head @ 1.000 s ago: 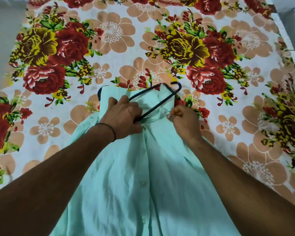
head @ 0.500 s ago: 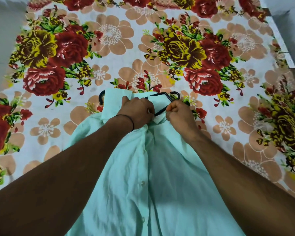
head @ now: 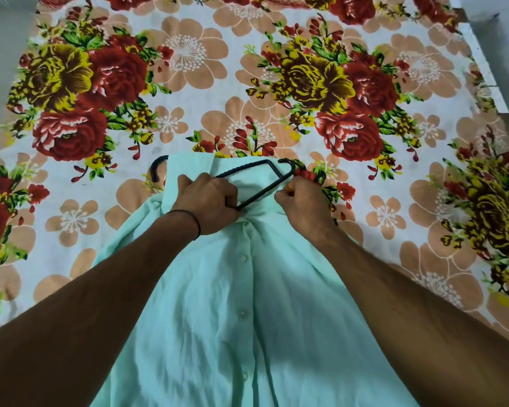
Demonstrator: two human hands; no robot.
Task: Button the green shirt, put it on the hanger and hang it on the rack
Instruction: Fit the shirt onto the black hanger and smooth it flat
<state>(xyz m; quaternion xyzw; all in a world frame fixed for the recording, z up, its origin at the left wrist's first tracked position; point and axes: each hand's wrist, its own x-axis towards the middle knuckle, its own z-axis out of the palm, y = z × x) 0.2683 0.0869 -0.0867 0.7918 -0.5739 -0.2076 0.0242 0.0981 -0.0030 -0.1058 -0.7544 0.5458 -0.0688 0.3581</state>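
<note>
Both hands work at the collar of a green shirt (head: 247, 304) on a floral bedsheet (head: 188, 54) — left hand (head: 207, 204) fingers closed around a black hanger (head: 256, 183), right hand (head: 301, 205) pinching the collar fabric

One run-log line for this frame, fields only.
step: fitting hanger at collar | left hand: gripping hanger | right hand: pinching green shirt | rack: unseen

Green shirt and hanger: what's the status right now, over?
Left hand shut on hanger; right hand pinching shirt collar. Hanger partly inside neck, shirt flat on floral sheet. Nothing in the way.
</note>
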